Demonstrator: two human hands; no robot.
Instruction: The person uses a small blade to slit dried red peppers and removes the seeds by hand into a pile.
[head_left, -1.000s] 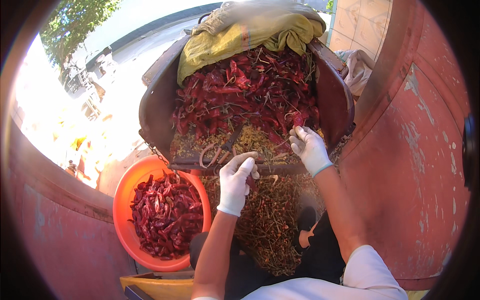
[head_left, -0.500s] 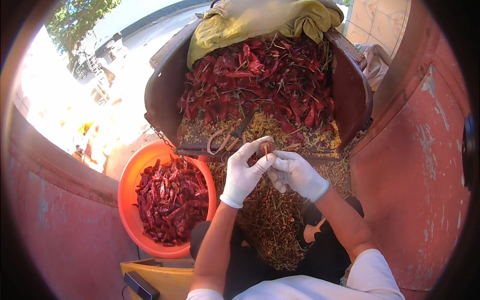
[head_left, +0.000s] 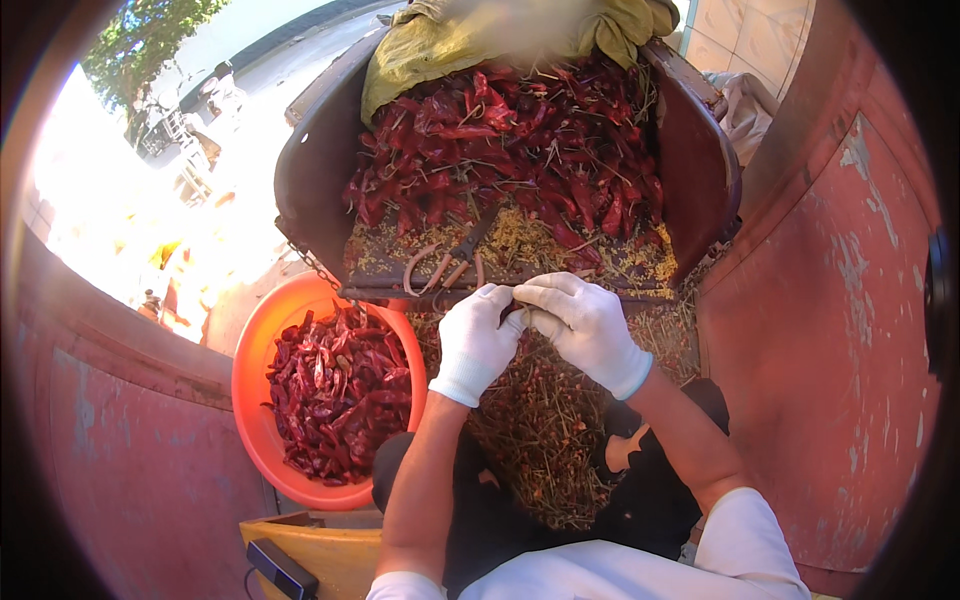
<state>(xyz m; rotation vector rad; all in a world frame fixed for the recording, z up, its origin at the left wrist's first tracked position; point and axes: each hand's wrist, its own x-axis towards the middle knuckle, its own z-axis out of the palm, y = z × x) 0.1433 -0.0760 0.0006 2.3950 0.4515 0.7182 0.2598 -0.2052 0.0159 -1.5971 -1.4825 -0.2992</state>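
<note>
My left hand (head_left: 476, 338), in a white glove, has its fingers curled round a dried red chili pepper (head_left: 509, 312), of which only a dark sliver shows. Against it my right hand (head_left: 582, 328), also gloved, is closed, thumb and fingertips pinching at the same pepper; its stem is hidden. Both hands meet just in front of the lip of a dark metal cart bed (head_left: 690, 170). Inside that bed lies a heap of dried red chilies with stems (head_left: 520, 150). Scissors with looped handles (head_left: 462, 258) rest among yellow seeds near the lip.
An orange basin (head_left: 250, 420) of destemmed-looking chilies stands at left. Below my hands lies a pile of loose stems (head_left: 545, 440) between my legs. A yellow-green sack (head_left: 430, 60) covers the heap's far side. Red panels (head_left: 810, 350) flank both sides; a wooden box (head_left: 340, 548) sits lower left.
My right hand has moved up and its fingers now cover the pepper, which showed between the left fingertips before. The left hand has shifted slightly down and left. The view has tilted a little.
</note>
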